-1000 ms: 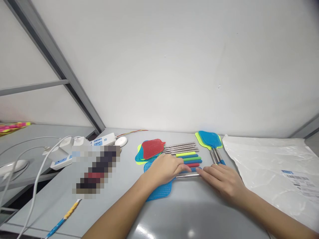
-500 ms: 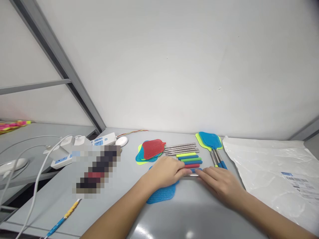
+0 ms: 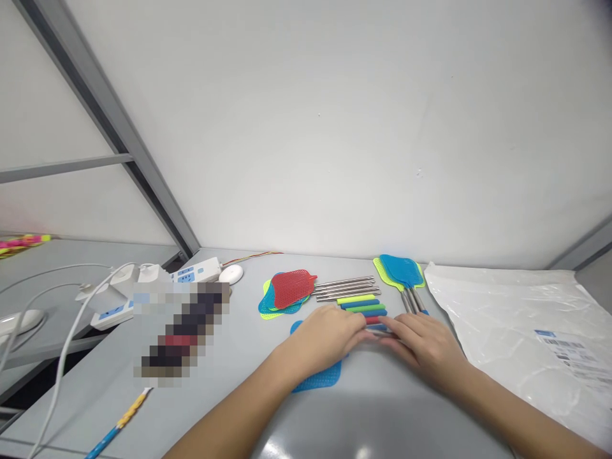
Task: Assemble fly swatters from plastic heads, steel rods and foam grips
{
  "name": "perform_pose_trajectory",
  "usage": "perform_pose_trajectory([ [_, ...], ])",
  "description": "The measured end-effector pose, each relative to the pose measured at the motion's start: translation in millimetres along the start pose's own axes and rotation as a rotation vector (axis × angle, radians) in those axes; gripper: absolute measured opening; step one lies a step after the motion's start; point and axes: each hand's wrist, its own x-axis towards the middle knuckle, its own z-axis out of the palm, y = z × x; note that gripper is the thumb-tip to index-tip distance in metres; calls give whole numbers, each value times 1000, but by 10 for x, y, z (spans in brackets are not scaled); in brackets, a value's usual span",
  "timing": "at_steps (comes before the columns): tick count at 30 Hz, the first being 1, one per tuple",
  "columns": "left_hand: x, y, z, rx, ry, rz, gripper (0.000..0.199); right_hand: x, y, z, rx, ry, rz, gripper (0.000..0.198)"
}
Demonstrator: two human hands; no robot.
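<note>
My left hand (image 3: pixel 332 333) is closed round the left part of a thin metal rod (image 3: pixel 381 332), near a blue fly swatter head (image 3: pixel 319 380) that shows partly under the wrist. Whether rod and head are joined is hidden. At the rod's right end, the thumb and fingers of my right hand (image 3: pixel 423 341) pinch it. Just beyond the fingers lies a row of coloured handle tubes (image 3: pixel 366 308) in yellow, blue, green and red. Behind them are several loose metal rods (image 3: pixel 345 288). A red swatter head (image 3: pixel 291 288) tops a stack of blue and yellow ones.
Fly swatters with rods attached (image 3: pixel 403 271) lie at the back right. A white plastic mailing bag (image 3: pixel 497 306) covers the table's right side. Power strips (image 3: pixel 196 271) with white cables, a round white object (image 3: pixel 231 274) and a pixelated item (image 3: pixel 184 335) are on the left.
My right hand's fingers have moved from lying along the rod to pinching its end, with the thumb now beneath. The rod is tilted a little, and the view has shifted slightly.
</note>
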Motion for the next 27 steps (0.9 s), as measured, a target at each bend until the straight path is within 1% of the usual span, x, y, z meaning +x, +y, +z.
perform_pose_trajectory([
  [2,-20,-74,-60,-31,36,-52,39,2,27,-10,38,10,66,22],
  [5,-71,-218,-200,-157,68,-92,36,11,42,-31,95,31,137,18],
  [9,-124,-324,-349,-272,36,-145,35,18,32,-43,124,38,124,18],
  [12,-121,-244,-333,-192,55,-100,32,28,0,-35,133,36,100,21],
  [16,-55,34,-116,85,89,21,31,63,-88,-27,175,9,77,17],
  [18,-21,153,4,136,40,46,30,78,-125,-30,198,-6,62,16],
  [20,-11,200,64,153,3,37,30,84,-136,-42,217,-37,86,17],
  [22,-34,164,39,165,-18,-13,30,82,-119,-63,218,-70,157,22],
  [24,-80,67,-50,161,-27,-81,30,77,-94,-83,185,-99,228,24],
  [27,-146,-104,-197,137,-10,-184,34,76,-90,-84,97,-161,250,18],
])
